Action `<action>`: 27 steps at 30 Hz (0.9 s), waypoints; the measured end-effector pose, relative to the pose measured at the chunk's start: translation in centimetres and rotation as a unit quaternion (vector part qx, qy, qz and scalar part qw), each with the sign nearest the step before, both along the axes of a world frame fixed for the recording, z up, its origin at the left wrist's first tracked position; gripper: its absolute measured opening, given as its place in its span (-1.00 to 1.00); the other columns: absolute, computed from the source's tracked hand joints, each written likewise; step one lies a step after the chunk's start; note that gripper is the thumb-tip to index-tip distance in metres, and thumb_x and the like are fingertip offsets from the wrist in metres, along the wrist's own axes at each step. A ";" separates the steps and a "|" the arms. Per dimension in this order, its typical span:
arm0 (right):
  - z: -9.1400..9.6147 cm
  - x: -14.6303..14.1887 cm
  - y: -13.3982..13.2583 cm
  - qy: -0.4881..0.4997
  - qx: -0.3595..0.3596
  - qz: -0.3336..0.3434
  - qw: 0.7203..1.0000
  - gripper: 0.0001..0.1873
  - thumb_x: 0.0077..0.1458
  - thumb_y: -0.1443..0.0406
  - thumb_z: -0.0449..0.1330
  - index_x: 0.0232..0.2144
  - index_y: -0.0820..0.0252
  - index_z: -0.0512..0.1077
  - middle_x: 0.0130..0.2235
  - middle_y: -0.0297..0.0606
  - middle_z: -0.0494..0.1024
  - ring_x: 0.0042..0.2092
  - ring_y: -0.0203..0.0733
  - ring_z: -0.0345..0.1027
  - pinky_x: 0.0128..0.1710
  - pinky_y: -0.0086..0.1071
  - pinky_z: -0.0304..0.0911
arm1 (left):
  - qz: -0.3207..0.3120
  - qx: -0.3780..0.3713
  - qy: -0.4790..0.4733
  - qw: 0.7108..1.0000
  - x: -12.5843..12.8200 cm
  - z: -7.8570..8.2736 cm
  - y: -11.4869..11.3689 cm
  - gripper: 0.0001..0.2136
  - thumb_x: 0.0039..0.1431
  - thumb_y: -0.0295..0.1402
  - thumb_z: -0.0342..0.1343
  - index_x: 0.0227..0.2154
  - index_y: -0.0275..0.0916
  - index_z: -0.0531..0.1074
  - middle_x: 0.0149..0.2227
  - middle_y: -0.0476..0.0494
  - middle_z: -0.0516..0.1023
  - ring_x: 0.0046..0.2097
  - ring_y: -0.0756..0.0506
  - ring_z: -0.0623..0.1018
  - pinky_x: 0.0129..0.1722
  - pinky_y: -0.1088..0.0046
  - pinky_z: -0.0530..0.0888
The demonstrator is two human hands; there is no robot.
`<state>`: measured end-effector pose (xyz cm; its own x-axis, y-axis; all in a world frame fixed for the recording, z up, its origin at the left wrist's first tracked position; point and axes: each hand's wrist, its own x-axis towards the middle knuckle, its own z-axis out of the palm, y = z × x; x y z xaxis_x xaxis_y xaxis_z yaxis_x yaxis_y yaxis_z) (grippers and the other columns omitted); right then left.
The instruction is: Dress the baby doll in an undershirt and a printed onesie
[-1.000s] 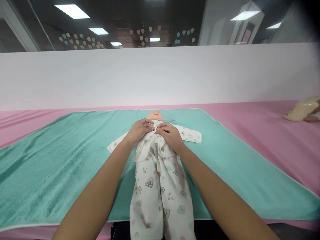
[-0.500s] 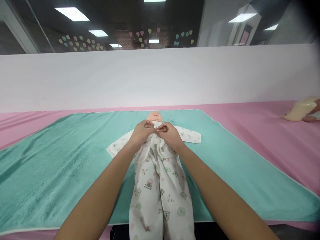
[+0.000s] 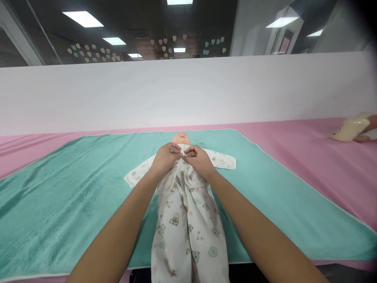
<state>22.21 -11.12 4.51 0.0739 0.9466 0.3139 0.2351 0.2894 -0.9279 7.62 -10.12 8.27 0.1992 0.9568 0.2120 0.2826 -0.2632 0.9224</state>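
A baby doll [image 3: 181,138] lies on its back on a teal towel [image 3: 73,196], head away from me. It wears a white romper [image 3: 188,224] printed with small animals. My left hand [image 3: 165,157] and my right hand [image 3: 198,159] meet at the doll's chest just below the chin. Both are closed in a pinch on the romper's front edges near the collar. What sits between the fingertips is too small to make out. The doll's sleeves spread out to either side.
The towel lies on a pink sheet [image 3: 318,157] covering the table. A white partition [image 3: 188,90] runs along the far edge. At the far right a pale bottle-like object [image 3: 350,129] lies on the sheet, touched by another person's hand.
My hands have drawn closer together at the collar, fingers curling from lying flat into a tighter pinch. The view has shifted slightly.
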 end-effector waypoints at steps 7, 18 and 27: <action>-0.1 0.1 0.0 -0.002 0.001 0.007 1.000 -0.72 -0.13 0.16 0.22 -0.30 0.09 0.37 -0.41 -0.41 0.40 -0.38 -0.29 0.26 -0.37 -0.40 0.17 | 0.103 0.039 0.084 0.990 0.9 0.3 -0.3 -0.81 -0.21 -0.46 0.06 -0.42 -0.21 0.33 -0.40 -0.03 0.49 -0.46 0.01 0.42 -0.49 0.52 0.28; 0.2 -0.3 -0.4 0.000 0.014 -0.032 0.999 -0.76 -0.14 0.18 0.23 -0.36 0.11 0.37 -0.39 -0.39 0.43 -0.36 -0.27 0.29 -0.29 -0.36 0.22 | 0.040 -0.054 -0.104 0.992 0.3 0.2 -0.1 -0.72 -0.23 -0.45 0.17 -0.41 -0.20 0.21 -0.50 0.08 0.41 -0.56 0.09 0.34 -0.56 0.58 0.22; 0.3 0.2 -0.2 0.015 0.024 0.021 0.999 -0.77 -0.14 0.16 0.24 -0.39 0.15 0.45 -0.36 -0.33 0.48 -0.31 -0.25 0.33 -0.25 -0.35 0.24 | -0.040 -0.119 -0.133 0.983 -0.7 1.0 0.0 -0.68 -0.29 -0.40 0.26 -0.46 -0.22 0.21 -0.45 0.02 0.43 -0.51 0.08 0.35 -0.53 0.57 0.24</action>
